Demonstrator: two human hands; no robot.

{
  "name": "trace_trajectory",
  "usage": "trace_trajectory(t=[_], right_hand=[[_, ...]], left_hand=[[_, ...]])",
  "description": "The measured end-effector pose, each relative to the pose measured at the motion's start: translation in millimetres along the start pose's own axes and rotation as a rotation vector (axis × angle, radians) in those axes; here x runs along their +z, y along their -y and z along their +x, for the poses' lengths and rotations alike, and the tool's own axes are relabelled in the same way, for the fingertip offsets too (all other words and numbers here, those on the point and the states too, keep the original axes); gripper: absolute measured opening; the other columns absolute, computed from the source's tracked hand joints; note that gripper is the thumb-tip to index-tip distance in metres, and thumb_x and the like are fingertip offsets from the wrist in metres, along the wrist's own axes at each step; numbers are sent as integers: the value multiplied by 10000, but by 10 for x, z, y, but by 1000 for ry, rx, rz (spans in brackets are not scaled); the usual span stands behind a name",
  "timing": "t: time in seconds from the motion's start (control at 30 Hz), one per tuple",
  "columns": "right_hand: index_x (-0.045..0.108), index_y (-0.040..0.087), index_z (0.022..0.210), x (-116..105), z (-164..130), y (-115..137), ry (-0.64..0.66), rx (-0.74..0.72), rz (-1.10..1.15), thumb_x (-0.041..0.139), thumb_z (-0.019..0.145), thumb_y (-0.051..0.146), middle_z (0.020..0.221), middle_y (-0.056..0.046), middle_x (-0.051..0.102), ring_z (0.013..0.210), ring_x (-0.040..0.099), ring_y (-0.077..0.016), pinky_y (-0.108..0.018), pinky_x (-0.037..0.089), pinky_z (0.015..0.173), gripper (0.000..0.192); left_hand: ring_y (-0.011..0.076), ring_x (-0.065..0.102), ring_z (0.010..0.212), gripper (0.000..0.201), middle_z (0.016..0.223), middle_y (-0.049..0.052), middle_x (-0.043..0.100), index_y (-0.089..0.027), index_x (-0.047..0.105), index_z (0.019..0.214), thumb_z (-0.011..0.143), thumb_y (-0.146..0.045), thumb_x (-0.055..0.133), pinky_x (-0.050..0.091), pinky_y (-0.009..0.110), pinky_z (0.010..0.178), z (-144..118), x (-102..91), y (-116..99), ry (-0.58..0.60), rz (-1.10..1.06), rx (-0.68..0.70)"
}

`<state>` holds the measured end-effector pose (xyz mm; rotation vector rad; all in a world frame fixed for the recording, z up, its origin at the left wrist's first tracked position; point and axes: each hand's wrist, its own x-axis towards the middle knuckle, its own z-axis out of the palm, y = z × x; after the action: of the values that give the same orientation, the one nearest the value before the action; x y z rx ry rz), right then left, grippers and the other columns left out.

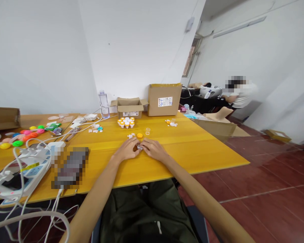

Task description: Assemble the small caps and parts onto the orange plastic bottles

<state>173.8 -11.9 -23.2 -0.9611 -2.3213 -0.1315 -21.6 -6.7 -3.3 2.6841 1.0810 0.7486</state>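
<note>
My left hand point(126, 150) and my right hand point(154, 150) rest together on the yellow table point(192, 148), fingertips meeting over a small pale object point(139, 147) that is mostly hidden between them. Just beyond the fingers lie an orange cap point(140, 135), a small clear cup point(148, 131) and a few white dice-like pieces point(130, 136). Farther back stands a cluster of small vials with orange and white caps point(126, 122).
Two cardboard boxes point(164, 99) stand at the back edge beside a water bottle point(103, 104). Power strips and white cables point(22, 168) crowd the left, with coloured round toys point(22, 135) behind. Another person point(239, 94) sits far right. Red tiled floor lies to the right.
</note>
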Motion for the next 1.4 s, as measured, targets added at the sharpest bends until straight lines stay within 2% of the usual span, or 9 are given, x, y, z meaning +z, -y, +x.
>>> trace_trajectory(t=[1.1,1.4], right_hand=[[685,243,959,-30,16,9,5,11,-11,494,1002,258,928,-44,691,807,643,-162,-260,462,687,196],[689,244,960,-17,17,-2,0,20,37,490,1006,275,918,-41,688,810,633,-163,-262,465,720,207]], left_hand=[[229,605,928,38,911,49,624,-226,536,886,862,-240,562,493,365,878,-10,-6,-9,-10,32,-31],[230,599,938,84,921,47,623,-236,592,945,884,-280,556,495,373,889,-6,-8,-7,-10,4,-8]])
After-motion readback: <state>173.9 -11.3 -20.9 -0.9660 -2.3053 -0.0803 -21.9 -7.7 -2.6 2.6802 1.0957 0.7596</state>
